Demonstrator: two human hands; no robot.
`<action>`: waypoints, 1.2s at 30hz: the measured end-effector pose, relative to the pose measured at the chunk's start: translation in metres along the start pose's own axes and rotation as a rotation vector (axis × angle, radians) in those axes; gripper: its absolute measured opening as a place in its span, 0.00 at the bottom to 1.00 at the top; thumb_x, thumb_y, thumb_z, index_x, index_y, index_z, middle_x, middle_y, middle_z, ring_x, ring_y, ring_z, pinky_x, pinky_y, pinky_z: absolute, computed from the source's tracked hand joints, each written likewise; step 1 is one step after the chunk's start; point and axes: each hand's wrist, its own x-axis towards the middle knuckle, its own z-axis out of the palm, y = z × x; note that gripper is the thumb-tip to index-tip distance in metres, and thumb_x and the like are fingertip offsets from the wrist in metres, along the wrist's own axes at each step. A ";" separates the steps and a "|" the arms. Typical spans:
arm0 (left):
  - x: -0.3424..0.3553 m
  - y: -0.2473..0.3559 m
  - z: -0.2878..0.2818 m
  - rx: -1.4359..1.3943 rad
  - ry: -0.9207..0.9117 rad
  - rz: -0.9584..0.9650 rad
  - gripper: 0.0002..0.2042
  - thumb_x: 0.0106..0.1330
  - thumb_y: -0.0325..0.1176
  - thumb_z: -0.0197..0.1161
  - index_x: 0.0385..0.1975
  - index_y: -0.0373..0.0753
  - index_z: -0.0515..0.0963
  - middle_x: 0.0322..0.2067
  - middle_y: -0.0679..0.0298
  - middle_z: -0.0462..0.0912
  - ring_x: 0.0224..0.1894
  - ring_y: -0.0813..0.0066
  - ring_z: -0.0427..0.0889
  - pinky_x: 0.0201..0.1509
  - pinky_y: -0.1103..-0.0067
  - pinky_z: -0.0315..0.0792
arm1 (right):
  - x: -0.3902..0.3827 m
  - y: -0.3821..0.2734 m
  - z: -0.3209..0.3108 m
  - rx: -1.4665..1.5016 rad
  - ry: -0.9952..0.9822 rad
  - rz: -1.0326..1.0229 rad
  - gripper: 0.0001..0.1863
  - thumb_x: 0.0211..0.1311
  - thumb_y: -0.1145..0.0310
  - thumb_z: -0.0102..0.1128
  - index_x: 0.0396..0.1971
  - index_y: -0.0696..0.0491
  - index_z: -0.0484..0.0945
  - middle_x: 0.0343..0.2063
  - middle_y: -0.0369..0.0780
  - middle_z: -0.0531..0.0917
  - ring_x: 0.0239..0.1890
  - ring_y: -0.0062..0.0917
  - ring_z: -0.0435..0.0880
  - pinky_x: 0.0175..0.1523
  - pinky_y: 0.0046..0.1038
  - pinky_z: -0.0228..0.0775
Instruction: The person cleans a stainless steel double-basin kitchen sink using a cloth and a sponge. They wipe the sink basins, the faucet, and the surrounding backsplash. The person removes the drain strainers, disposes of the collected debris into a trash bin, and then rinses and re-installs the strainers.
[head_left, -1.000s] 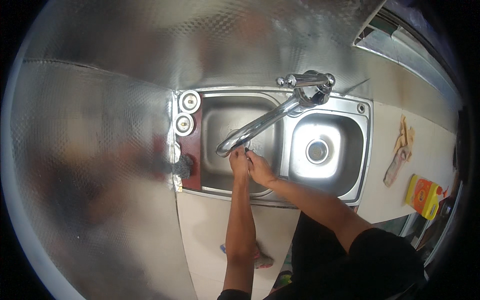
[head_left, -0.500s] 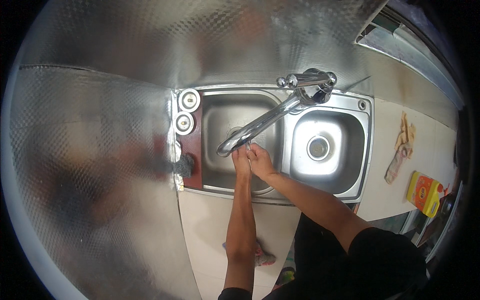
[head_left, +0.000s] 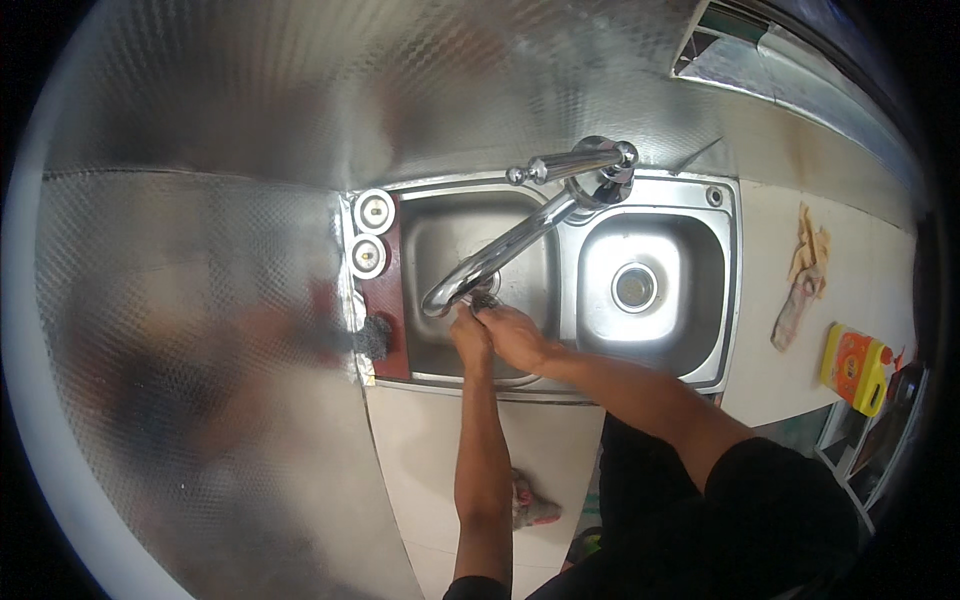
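Note:
Both my hands are together over the left sink basin (head_left: 425, 350), just below the tip of the chrome faucet (head_left: 520, 238). My left hand (head_left: 472, 338) is closed, its fingertips partly under the spout's end. Against it lies my right hand (head_left: 516, 337), with its fingers bent inward. A small dark, shiny thing (head_left: 485, 299) shows at the right fingertips, too small and partly covered to name. Behind it, the basin's drain is mostly hidden by the spout and the hands.
The right basin (head_left: 690, 340) has an open drain. Two round strainers (head_left: 370, 255) and a grey scouring pad (head_left: 373, 338) sit on a dark red board (head_left: 392, 310) at left. A cloth (head_left: 800, 300) and yellow jug (head_left: 855, 368) are at right; another cloth (head_left: 533, 500) lies in front.
My hands have drawn slightly nearer to me, and the right one has turned more palm-down. More of the dark thing at the fingertips shows. The whole view has shifted a little.

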 end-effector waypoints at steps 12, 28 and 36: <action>-0.015 0.031 -0.036 0.309 -0.077 0.023 0.38 0.73 0.62 0.50 0.31 0.21 0.80 0.25 0.41 0.81 0.28 0.56 0.83 0.38 0.60 0.73 | -0.028 0.003 0.012 -0.635 -0.097 -0.379 0.19 0.64 0.71 0.49 0.54 0.55 0.77 0.53 0.39 0.79 0.65 0.28 0.72 0.78 0.42 0.45; -0.010 0.009 -0.028 0.383 0.022 0.155 0.10 0.61 0.29 0.61 0.31 0.25 0.80 0.28 0.39 0.84 0.29 0.43 0.84 0.39 0.62 0.77 | -0.017 0.014 0.006 -0.830 -0.228 -0.377 0.15 0.64 0.67 0.53 0.46 0.54 0.82 0.54 0.38 0.78 0.62 0.28 0.76 0.78 0.50 0.45; 0.000 -0.027 -0.038 0.089 -0.105 0.227 0.11 0.60 0.30 0.65 0.34 0.25 0.81 0.33 0.37 0.84 0.34 0.38 0.84 0.43 0.60 0.77 | -0.018 0.002 0.018 -0.562 -0.206 -0.254 0.19 0.63 0.66 0.54 0.52 0.55 0.82 0.58 0.44 0.75 0.68 0.31 0.69 0.78 0.47 0.43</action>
